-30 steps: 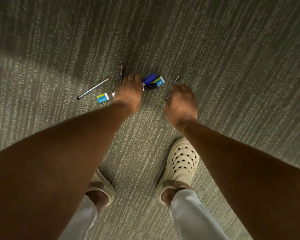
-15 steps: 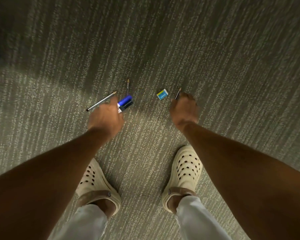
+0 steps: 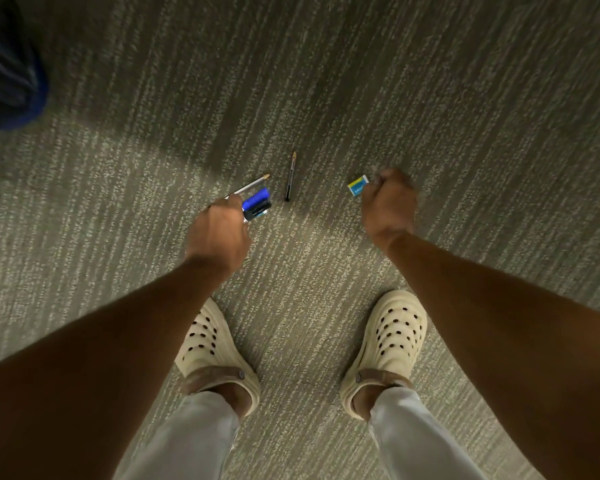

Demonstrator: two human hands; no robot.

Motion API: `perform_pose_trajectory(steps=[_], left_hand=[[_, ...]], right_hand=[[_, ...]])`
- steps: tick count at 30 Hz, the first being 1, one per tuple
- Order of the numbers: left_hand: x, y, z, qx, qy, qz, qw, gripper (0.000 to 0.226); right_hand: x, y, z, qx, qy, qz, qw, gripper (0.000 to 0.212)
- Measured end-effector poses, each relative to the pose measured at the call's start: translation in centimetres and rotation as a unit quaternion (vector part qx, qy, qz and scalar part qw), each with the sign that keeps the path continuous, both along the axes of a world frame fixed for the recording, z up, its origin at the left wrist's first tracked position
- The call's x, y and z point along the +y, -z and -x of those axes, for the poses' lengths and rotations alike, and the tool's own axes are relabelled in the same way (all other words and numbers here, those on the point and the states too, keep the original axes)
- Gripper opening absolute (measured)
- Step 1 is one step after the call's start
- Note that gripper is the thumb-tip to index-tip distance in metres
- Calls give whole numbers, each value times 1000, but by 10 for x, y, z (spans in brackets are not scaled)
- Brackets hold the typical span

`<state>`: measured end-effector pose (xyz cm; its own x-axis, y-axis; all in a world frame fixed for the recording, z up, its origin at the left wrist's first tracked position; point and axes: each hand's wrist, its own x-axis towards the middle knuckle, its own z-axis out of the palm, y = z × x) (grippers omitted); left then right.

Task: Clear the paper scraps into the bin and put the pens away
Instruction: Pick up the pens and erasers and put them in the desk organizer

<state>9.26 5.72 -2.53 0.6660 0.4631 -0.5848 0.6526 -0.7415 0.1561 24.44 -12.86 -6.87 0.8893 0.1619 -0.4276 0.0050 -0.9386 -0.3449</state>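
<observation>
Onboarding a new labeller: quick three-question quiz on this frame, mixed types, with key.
1. True or false: the dark pen lies on the carpet, untouched by either hand.
2. Which hand holds the blue and black markers? A) left hand B) right hand C) neither
3. Fill in: the small blue-and-yellow eraser lies just beside the ____ hand.

Key: 1 true. 2 A. 3 right.
</observation>
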Motion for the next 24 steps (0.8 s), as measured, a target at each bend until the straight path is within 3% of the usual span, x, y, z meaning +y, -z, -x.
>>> perform_pose_trajectory(steps=[2,7,14,24], left_hand=[[4,-5,5,0,18,6,1000,31],[19,0,22,9,129,-3,992,67],[39,8,42,44,147,14,988,67],[42,11,61,23,134,23,990,68]], right_hand=[[17,-7,5,23,-35,-18,999,25],[68,-9,23,69,-98,-23,993,29],[115,19,37,81,-76,30,993,37],[125,16,46,34,-230,47,972,37]])
